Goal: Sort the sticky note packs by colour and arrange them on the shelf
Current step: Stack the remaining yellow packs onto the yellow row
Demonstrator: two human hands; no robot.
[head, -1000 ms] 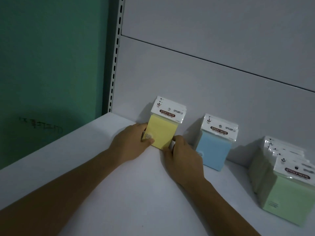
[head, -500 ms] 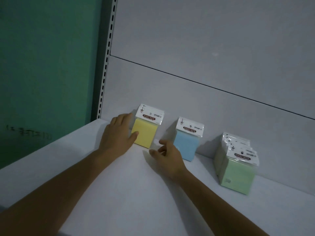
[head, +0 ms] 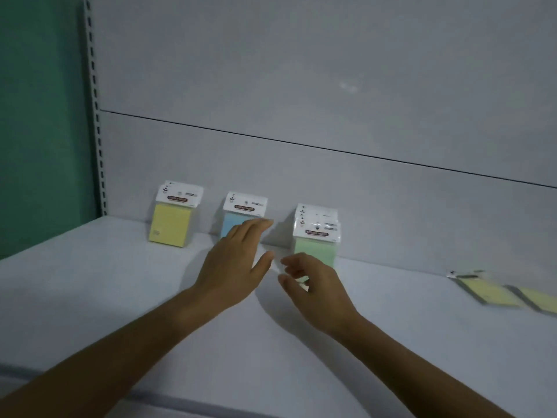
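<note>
A yellow sticky note pack [head: 171,224] leans upright against the back panel at the left of the white shelf [head: 90,297]. To its right stands a blue pack [head: 238,218], partly hidden by my left hand [head: 238,263], which hovers open in front of it. A stack of green packs [head: 316,239] stands further right. My right hand [head: 313,291] is open with curled fingers just in front of the green stack, holding nothing. Two yellow packs [head: 488,292] lie flat at the far right.
A grey back panel [head: 301,86] rises behind the shelf. A slotted metal upright [head: 95,116] borders it on the left, with a green wall [head: 39,116] beyond. The shelf's front edge runs along the bottom left.
Both hands have let go of the yellow pack and moved right, away from it. The view has pulled back and shifted right, bringing the flat yellow packs into sight.
</note>
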